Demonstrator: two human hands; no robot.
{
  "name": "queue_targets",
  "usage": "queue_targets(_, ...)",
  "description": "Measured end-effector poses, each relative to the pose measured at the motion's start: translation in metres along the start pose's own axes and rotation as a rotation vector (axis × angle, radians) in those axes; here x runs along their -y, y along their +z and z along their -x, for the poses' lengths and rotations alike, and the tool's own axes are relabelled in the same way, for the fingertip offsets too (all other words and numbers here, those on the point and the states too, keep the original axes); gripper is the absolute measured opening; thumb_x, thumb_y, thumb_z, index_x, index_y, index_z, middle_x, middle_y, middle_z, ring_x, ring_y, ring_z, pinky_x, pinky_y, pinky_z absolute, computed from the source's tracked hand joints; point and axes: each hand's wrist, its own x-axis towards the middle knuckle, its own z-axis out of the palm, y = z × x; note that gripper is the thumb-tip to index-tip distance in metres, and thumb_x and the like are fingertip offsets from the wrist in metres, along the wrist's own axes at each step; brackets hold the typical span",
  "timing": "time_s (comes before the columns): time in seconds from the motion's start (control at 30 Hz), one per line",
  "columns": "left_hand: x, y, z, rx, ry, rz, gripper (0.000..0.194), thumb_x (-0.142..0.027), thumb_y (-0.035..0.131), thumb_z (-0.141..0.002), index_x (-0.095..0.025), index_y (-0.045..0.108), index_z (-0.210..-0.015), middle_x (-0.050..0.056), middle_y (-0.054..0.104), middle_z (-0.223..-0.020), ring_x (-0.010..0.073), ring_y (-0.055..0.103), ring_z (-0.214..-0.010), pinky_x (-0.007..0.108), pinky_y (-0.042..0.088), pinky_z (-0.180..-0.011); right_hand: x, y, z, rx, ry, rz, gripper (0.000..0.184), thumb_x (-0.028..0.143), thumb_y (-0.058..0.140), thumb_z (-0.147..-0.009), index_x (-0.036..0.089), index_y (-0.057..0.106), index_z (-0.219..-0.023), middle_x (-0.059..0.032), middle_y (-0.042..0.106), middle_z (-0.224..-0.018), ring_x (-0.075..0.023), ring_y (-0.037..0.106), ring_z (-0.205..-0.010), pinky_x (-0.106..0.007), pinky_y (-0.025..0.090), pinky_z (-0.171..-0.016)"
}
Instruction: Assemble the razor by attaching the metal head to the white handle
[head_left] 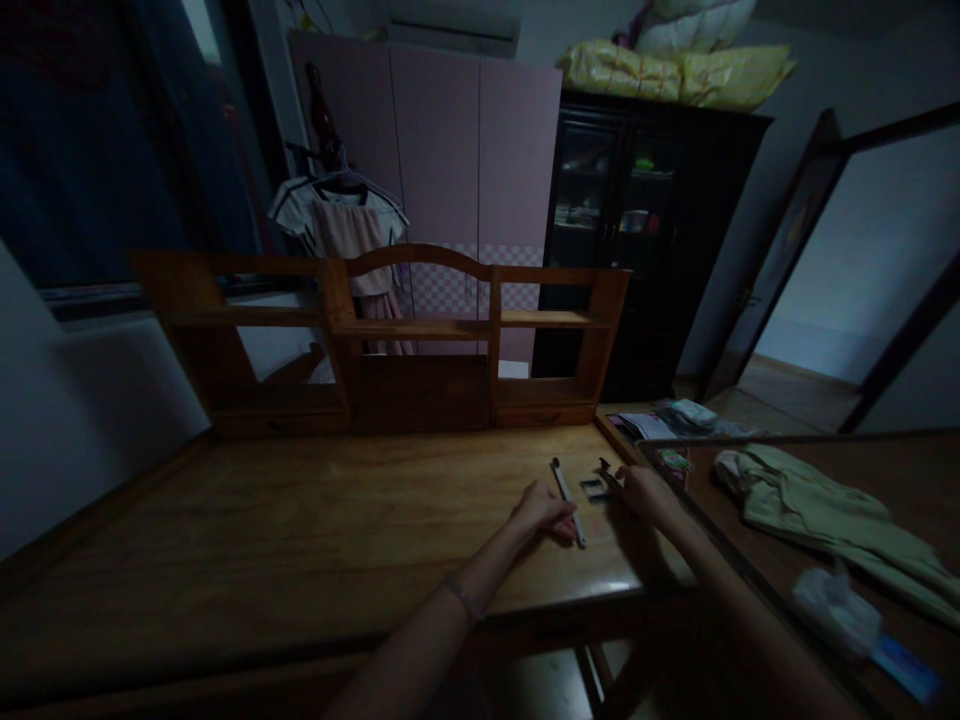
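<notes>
My left hand [544, 510] is closed around a slim white stick with a dark tip [568, 498], which looks like a toothbrush. It slants over the desk, dark end pointing away from me. To the right, my right hand [643, 492] has its fingers closed on a small dark piece with a hooked end [607, 470], whose kind I cannot make out. Between the hands, a small dark rectangular item with a pale middle [595, 489] lies on the wooden desk [360, 510].
A wooden shelf unit [420, 328] stands along the desk's back edge. On the lower brown surface at right lie a pale green garment [825, 510], a white plastic bag [836, 608] and a blue packet [906, 668]. Papers [641, 427] lie beyond the desk's right corner.
</notes>
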Motion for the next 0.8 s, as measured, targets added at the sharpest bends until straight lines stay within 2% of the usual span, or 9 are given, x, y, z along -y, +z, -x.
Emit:
queue_targets(0.17,0.016,0.000,0.020,-0.014,0.157,0.033,0.031,-0.027,0.048,-0.085,-0.008,0.056,-0.061,0.010,0.062,-0.056,0.0174,0.060,-0.042,0.027,0.049,-0.038,-0.008,-0.007,0.002,-0.030,-0.017,-0.215,0.021,0.033,0.056,-0.076,0.016,0.068,-0.077,-0.0093,0.066,-0.076,-0.0238,0.061,-0.073,-0.027,0.039,-0.062)
queue_targets(0.3,0.033,-0.001,0.041,-0.055,0.283,0.073,0.032,-0.036,0.044,-0.084,-0.011,0.053,-0.065,0.006,0.058,-0.052,0.0143,0.055,-0.037,0.022,0.043,-0.034,-0.011,-0.009,0.003,-0.008,-0.001,-0.520,0.033,0.038,0.050,-0.078,0.014,0.069,-0.089,-0.0080,0.067,-0.076,-0.0237,0.062,-0.069,-0.027,0.042,-0.057)
queue_targets(0.37,0.040,-0.002,0.048,-0.100,0.320,0.062,0.034,-0.039,0.044,-0.083,-0.011,0.052,-0.066,0.005,0.057,-0.051,0.0136,0.054,-0.036,0.021,0.042,-0.033,-0.013,-0.008,0.003,0.011,0.033,-0.574,0.036,0.039,0.049,-0.078,0.012,0.069,-0.092,-0.0086,0.068,-0.077,-0.0247,0.062,-0.070,-0.028,0.043,-0.058)
queue_targets(0.53,0.050,-0.004,0.053,-0.136,0.397,0.040,0.037,-0.044,0.043,-0.082,-0.011,0.054,-0.069,0.005,0.056,-0.052,0.0127,0.053,-0.037,0.020,0.040,-0.033,-0.018,-0.009,0.002,0.050,0.016,-0.459,0.034,0.038,0.048,-0.077,0.012,0.070,-0.083,-0.0085,0.067,-0.077,-0.0254,0.062,-0.074,-0.028,0.042,-0.062)
queue_targets(0.67,0.053,-0.005,0.054,-0.141,0.462,0.021,0.040,-0.047,0.042,-0.083,-0.011,0.055,-0.071,0.004,0.057,-0.053,0.0126,0.054,-0.039,0.021,0.041,-0.035,-0.022,-0.004,0.003,-0.024,0.040,-0.290,0.039,0.047,0.050,-0.078,0.013,0.069,-0.078,-0.0097,0.065,-0.070,-0.0247,0.061,-0.068,-0.026,0.038,-0.056)
queue_targets(0.8,0.051,-0.003,0.061,-0.175,0.512,-0.009,0.041,-0.049,0.041,-0.084,-0.012,0.055,-0.072,0.004,0.056,-0.054,0.0119,0.054,-0.039,0.020,0.040,-0.035,-0.025,0.003,0.005,-0.071,-0.003,-0.213,0.042,0.051,0.052,-0.076,0.013,0.068,-0.082,-0.0103,0.065,-0.075,-0.0245,0.059,-0.069,-0.027,0.037,-0.056)
